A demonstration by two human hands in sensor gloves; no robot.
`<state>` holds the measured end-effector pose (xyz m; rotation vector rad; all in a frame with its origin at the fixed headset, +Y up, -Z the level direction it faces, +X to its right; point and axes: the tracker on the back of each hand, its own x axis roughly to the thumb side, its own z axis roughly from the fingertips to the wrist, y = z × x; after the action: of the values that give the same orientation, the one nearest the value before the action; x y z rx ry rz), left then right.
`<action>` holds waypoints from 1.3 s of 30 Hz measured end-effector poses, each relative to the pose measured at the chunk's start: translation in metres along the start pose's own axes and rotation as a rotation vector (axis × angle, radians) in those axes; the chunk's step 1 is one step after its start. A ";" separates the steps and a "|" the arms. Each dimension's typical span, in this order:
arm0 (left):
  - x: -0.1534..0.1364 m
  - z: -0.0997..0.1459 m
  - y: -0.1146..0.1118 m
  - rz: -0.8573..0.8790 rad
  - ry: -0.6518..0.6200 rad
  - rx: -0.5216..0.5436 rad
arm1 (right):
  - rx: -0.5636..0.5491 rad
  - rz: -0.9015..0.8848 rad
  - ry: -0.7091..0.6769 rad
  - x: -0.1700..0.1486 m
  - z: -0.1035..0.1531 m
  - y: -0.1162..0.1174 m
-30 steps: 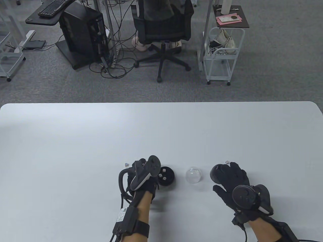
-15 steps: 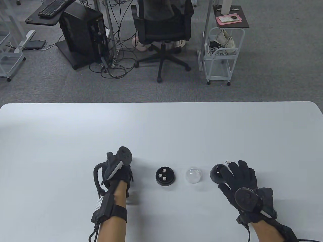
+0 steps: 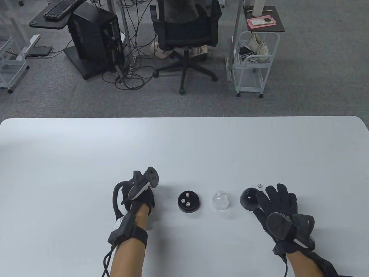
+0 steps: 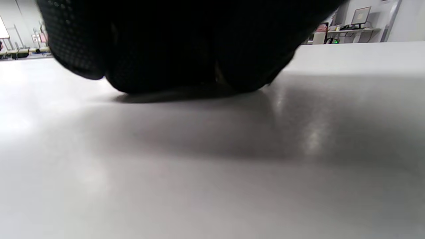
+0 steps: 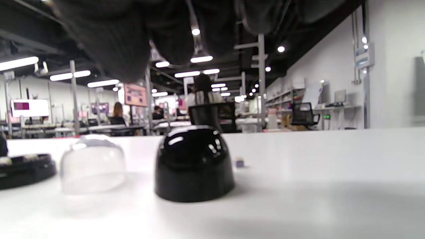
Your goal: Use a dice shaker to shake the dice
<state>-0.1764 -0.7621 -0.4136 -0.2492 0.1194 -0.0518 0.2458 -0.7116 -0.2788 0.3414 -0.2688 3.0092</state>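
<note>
Starting at the left, our left hand (image 3: 138,199) is down on the white surface (image 3: 184,144), well apart from the shaker parts. Its fingers (image 4: 172,66) are curled under against the surface, and the left wrist view shows only dark glove, so we cannot tell whether they hold a die (one could easily be hidden under there).

Next comes the black shaker base (image 3: 188,201), sitting open with three white dice (image 3: 187,204) lying in it. Just to its right stands the clear dome (image 3: 221,200), mouth down on the surface, apart from the base. Further right is the black dome cover (image 3: 250,198), also resting on the surface. Our right hand (image 3: 278,203) lies just beside it with the fingers (image 3: 285,193) spread wide and flat, holding nothing; whether the thumb side touches the cover we cannot say for sure. A single loose die (image 3: 259,185) sits on the surface just beyond the cover and near the fingertips.

We judge the task to be in its loading stage. Three dice are in the base, at least one is still outside, and neither dome is fitted. What remains, as we read it, is to put the stray die into the base, seat the clear dome and the black cover over it, and only then do the shaking itself.
</note>
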 end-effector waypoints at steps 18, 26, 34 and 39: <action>0.099 0.070 0.024 0.195 -0.370 0.048 | -0.008 -0.078 -0.004 -0.007 0.000 -0.002; 0.110 0.075 0.020 0.156 -0.413 0.102 | -0.003 -0.069 -0.007 -0.007 0.000 -0.001; 0.069 0.093 0.030 0.126 -0.457 0.198 | -0.033 -0.134 0.052 -0.016 -0.001 -0.004; 0.023 0.108 0.024 0.147 -0.438 0.221 | -0.040 -0.149 0.108 -0.023 -0.008 -0.002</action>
<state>-0.1392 -0.7139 -0.3187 -0.0266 -0.3030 0.1354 0.2669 -0.7103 -0.2911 0.1853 -0.2810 2.8596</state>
